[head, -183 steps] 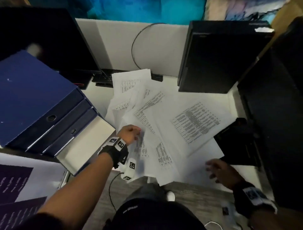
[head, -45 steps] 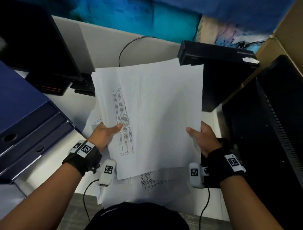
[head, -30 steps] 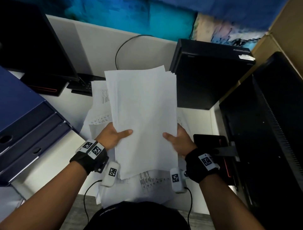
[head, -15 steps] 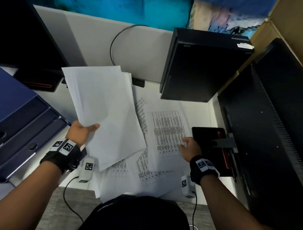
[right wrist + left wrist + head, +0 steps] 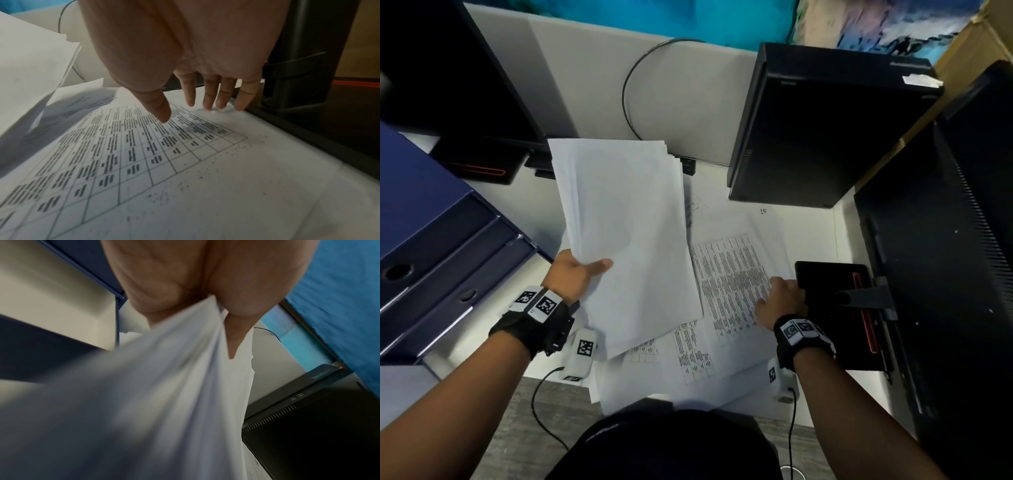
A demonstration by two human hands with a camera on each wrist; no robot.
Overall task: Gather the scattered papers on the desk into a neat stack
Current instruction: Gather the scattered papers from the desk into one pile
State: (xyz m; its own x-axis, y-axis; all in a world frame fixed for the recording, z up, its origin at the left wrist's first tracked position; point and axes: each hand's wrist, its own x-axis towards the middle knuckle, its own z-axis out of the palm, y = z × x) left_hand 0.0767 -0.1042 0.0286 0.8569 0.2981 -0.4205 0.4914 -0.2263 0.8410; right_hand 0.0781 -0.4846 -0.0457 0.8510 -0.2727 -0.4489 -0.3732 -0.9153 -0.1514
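My left hand (image 5: 577, 274) grips a gathered stack of white papers (image 5: 626, 240) by its left edge and holds it tilted above the desk; the left wrist view shows the stack of papers (image 5: 164, 394) pinched between thumb and palm. On the desk lies a printed table sheet (image 5: 736, 284) over other loose printed sheets (image 5: 691, 356). My right hand (image 5: 779, 303) is open, its straight fingertips (image 5: 209, 105) touching the far right part of the table sheet (image 5: 144, 154) beside a black device.
Blue binders (image 5: 438, 260) stand at the left. A black computer tower (image 5: 822, 126) stands at the back right, a black monitor (image 5: 945, 257) on the right with a flat black device (image 5: 835, 308) at its foot. A cable (image 5: 630, 85) loops against the white partition.
The right hand let go of the stack and came down onto the table sheet on the desk. The left hand alone now holds the stack, shifted left then back toward the middle.
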